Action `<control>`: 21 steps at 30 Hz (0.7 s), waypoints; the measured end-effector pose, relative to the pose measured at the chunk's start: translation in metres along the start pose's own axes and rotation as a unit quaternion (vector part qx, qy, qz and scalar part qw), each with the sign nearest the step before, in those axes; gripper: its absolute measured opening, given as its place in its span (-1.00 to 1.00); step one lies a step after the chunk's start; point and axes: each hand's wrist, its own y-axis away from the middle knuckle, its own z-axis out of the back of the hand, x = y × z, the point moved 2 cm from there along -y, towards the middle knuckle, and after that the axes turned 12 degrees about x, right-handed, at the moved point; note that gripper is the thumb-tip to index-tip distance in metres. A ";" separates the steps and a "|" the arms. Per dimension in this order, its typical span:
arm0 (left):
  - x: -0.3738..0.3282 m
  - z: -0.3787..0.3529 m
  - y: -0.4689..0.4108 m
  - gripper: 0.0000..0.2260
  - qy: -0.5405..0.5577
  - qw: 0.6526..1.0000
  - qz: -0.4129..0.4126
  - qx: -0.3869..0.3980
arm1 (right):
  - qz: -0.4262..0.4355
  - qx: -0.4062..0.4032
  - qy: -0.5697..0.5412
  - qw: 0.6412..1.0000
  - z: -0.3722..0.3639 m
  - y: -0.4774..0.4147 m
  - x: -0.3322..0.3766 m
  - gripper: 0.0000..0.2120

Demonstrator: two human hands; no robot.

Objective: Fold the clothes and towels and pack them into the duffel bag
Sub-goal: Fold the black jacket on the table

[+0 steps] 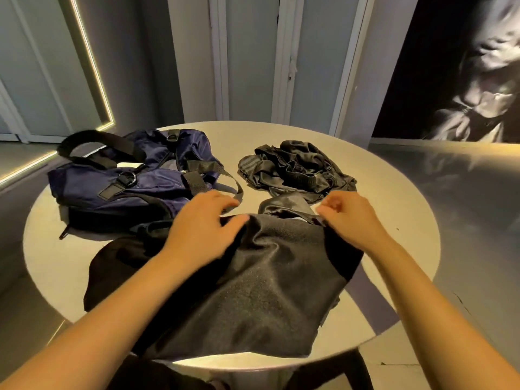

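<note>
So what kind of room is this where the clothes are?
Probably an indoor room in a home or studio, I can't tell which: a round table, tall pale doors behind it, and a big dark wall picture.

A round table (394, 198) with a pale, smooth top fills the middle of the view, lit warmly from above. Behind it stand tall grey-white wall panels (247, 57) with narrow white frames, running up out of sight. On the left wall a thin glowing light strip (92, 60) slants down, turns a corner near the floor, and runs on along the left edge. On the right hangs a large dark black-and-white wall print (464, 66). Below it the glossy grey floor (464, 206) reflects soft light.
</note>
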 end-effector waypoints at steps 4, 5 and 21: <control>-0.015 -0.023 -0.011 -0.84 -0.005 0.992 -0.014 0.123 | 0.009 0.082 0.082 0.993 -0.015 -0.007 0.011 -0.89; -0.015 -0.024 -0.005 -0.91 -0.021 0.992 -0.045 0.115 | 0.008 0.088 0.063 0.994 -0.014 -0.006 0.009 -0.87; -0.017 -0.007 0.025 -0.72 0.058 0.995 -0.069 0.038 | -0.076 0.022 -0.397 0.914 0.016 0.016 0.007 -0.88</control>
